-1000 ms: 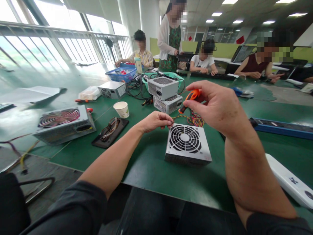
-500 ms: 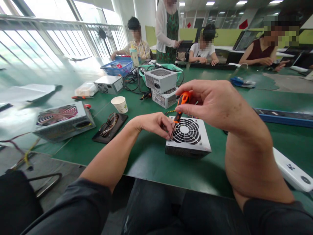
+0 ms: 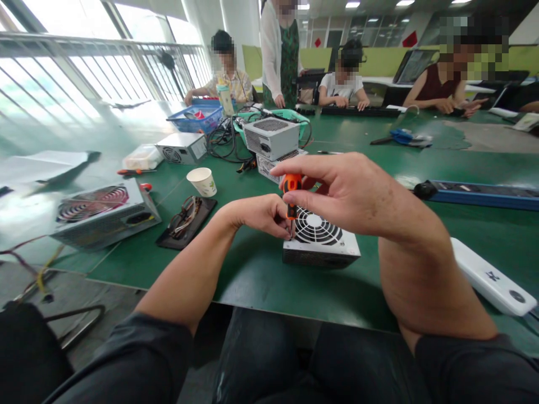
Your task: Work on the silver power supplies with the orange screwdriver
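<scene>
A computer power supply (image 3: 324,252) with a round white fan grille on top lies on the green table in front of me. My right hand (image 3: 341,188) grips the orange and black handle of a screwdriver (image 3: 292,196), now nearly upright, its shaft pointing down at the near left corner of the power supply. My left hand (image 3: 269,217) is at that same corner, thumb and fingers pinched together beside the screwdriver's shaft. Whatever the left fingers pinch is too small and hidden to make out.
To the left lie another power supply (image 3: 105,210), a black case with glasses (image 3: 185,221) and a paper cup (image 3: 202,182). Stacked power supplies (image 3: 272,137) and baskets (image 3: 196,115) stand behind. A white device (image 3: 492,278) and blue-edged strip (image 3: 484,195) lie right. Several people sit or stand across the table.
My right hand has moved left, bringing the screwdriver from a slant to nearly upright over the corner. My left hand stays at the corner. The view has shifted slightly.
</scene>
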### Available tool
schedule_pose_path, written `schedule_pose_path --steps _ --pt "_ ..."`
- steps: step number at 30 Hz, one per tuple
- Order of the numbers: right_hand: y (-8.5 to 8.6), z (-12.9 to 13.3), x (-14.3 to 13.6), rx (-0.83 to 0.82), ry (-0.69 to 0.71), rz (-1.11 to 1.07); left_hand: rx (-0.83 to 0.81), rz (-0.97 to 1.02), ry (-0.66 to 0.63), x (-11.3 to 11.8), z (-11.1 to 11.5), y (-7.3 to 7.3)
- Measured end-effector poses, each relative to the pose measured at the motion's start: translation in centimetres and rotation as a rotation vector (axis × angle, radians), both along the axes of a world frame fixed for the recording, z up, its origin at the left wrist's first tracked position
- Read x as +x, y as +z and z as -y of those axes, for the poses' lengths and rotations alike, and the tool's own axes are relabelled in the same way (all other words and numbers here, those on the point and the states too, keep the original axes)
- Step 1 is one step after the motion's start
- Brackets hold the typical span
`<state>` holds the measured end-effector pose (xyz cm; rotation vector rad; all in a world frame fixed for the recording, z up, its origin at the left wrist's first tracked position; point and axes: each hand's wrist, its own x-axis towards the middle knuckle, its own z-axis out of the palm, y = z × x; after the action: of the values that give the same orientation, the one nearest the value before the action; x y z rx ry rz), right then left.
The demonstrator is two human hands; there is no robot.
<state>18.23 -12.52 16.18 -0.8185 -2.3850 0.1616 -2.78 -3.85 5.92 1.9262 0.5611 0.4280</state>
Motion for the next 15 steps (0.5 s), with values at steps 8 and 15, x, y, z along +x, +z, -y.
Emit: schedule_pose_path --steps 8,15 --pt "0.01 0.21 -0.16 0.008 0.022 0.034 0.104 -0.143 -0.208 -0.14 -0.6 -0.07" --pt "-0.55 -0.19 -0.75 0.015 0.026 0.002 0.138 -0.119 -0.184 -0.04 -0.4 -0.01"
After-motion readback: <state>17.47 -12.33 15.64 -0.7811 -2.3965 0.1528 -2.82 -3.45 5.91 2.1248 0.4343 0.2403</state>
